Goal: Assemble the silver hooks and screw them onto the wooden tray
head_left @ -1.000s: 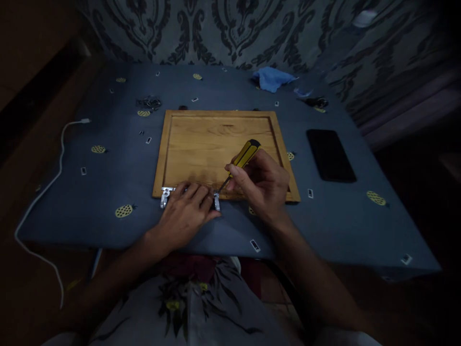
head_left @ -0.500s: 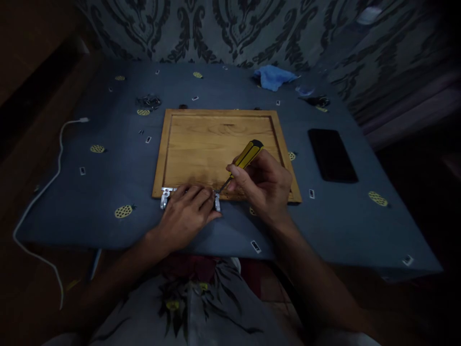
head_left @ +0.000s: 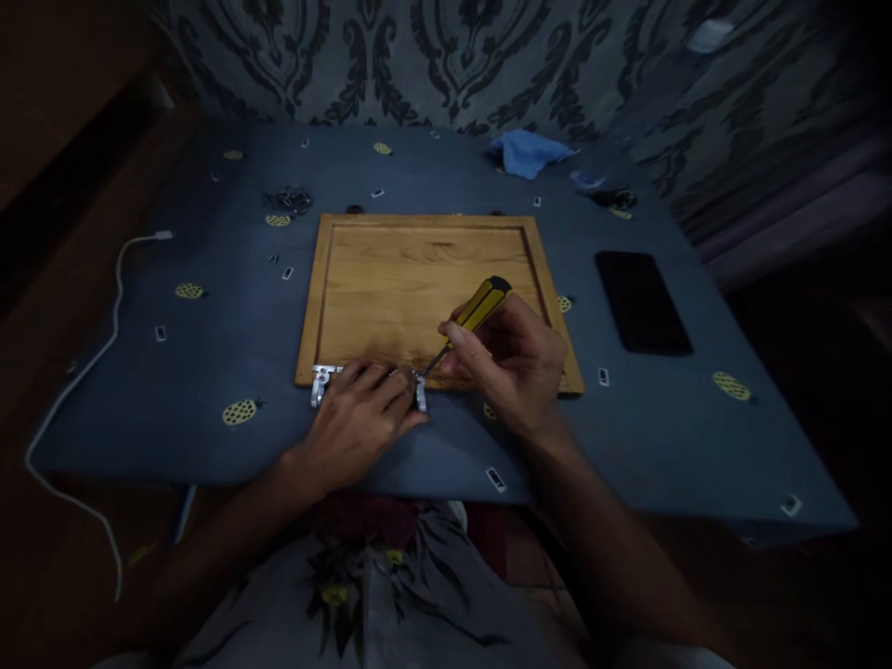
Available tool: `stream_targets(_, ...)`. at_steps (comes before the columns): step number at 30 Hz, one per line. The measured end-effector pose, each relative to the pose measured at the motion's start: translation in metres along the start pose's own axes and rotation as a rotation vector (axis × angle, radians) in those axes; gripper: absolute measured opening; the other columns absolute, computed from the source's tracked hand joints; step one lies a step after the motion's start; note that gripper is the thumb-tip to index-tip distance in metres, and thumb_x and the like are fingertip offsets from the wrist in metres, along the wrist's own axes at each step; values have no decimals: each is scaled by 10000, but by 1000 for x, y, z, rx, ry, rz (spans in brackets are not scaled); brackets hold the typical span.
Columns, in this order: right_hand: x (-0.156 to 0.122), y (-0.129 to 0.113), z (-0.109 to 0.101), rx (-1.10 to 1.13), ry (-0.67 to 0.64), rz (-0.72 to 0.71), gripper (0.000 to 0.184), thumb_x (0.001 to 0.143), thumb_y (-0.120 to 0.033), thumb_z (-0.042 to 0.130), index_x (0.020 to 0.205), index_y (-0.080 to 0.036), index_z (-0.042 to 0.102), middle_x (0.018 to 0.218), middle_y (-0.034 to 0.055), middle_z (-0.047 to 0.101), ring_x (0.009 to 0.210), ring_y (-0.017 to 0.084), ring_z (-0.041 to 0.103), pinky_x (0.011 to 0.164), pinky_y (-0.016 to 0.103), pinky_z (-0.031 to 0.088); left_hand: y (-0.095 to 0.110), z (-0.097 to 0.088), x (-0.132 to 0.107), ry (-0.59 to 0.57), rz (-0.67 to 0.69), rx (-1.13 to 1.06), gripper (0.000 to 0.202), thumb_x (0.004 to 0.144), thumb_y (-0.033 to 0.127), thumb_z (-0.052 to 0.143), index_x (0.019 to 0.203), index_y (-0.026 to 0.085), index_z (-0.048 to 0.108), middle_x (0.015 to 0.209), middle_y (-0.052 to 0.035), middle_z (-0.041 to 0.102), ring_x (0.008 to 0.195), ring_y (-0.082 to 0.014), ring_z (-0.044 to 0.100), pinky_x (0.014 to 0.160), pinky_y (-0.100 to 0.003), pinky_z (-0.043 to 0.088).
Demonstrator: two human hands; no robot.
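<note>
Right hand [head_left: 516, 367] fingers clenched on yellow-black screwdriver [head_left: 474, 316], tip at metal bracket [head_left: 369, 381] on near edge of wooden board [head_left: 418, 279], left hand [head_left: 359, 413] pressing flat on bracket, board mid-desk [head_left: 209, 390], black phone [head_left: 642, 300] well right

a yellow-and-black screwdriver handle [head_left: 482, 305] is showing over a honey-brown wooden board [head_left: 418, 279]; the blue tablecloth [head_left: 229, 353] is carrying yellow pineapple prints, beside a black phone [head_left: 642, 302] and a light blue cloth [head_left: 528, 151].
</note>
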State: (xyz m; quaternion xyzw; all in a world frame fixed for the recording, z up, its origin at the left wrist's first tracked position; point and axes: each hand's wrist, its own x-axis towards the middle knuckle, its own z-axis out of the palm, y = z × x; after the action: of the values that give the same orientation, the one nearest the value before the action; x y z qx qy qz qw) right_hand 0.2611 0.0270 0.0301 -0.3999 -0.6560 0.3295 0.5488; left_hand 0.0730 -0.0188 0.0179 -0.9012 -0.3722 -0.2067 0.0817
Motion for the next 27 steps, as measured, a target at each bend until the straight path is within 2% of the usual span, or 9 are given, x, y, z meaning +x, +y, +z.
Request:
stream_targets(12,1,0,-1,8,13,-4,227,883,-303,779,809,-234,575,703,-62,597,485,94,645,469,244,501,-2,0,1,-3,9,-29,253,1017,352,608,1043,132,729,1108,-28,779,923,-200,698,829,-370,492)
stream_targets(19,1,-8,-1,10,121,28,265,897,-466,747,875,-238,613,716,-49,665,475,96,624,478,257,523,-3,-1,1,1,14,-37,249,1011,332,617,1060,116,732,1123,-37,774,934,-197,695,841,-381,513)
stream_targets(27,-1,-8,0,31,64,67,261,910,-468,731,851,-261,583,736,-29,665,502,116,638,511,293,549,-2,-2,1,-16,7,-19,227,1017,331,616,1047,139,735,1124,-38,776,920,-193,699,829,-373,510)
